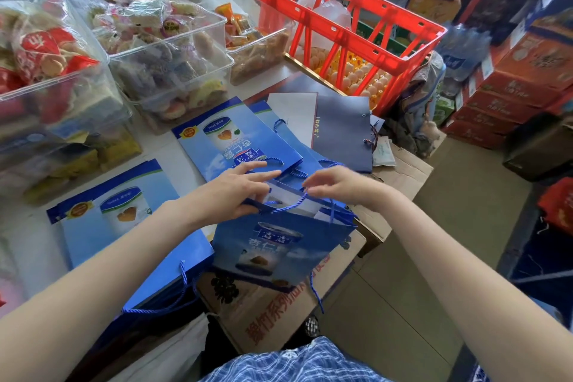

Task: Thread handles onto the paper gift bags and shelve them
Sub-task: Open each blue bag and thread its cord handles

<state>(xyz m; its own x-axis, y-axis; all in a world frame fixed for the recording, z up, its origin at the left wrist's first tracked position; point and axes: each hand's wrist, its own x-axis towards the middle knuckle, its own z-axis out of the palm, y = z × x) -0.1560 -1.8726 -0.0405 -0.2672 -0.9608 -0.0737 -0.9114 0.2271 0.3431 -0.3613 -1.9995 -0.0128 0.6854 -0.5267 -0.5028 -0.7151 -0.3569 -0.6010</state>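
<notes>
An open blue paper gift bag (280,248) with a printed cup picture stands in front of me over a cardboard box. My left hand (235,192) grips its top edge on the left, thumb inside the mouth, fingers stretched over it. My right hand (338,184) pinches the blue cord handle (293,205) at the bag's rim. Another length of blue cord (316,291) hangs down the bag's front. Flat blue bags lie on the table: one at the left (117,214), one ahead (229,136), and one near my left forearm (173,276) with a cord on it.
Clear plastic tubs of wrapped snacks (161,49) line the table's left and back. A red plastic crate (347,28) sits over trays of eggs (362,77). A dark navy bag (344,130) lies flat ahead. Printed cardboard (266,322) lies below the bag. Stacked cartons (511,80) stand at right.
</notes>
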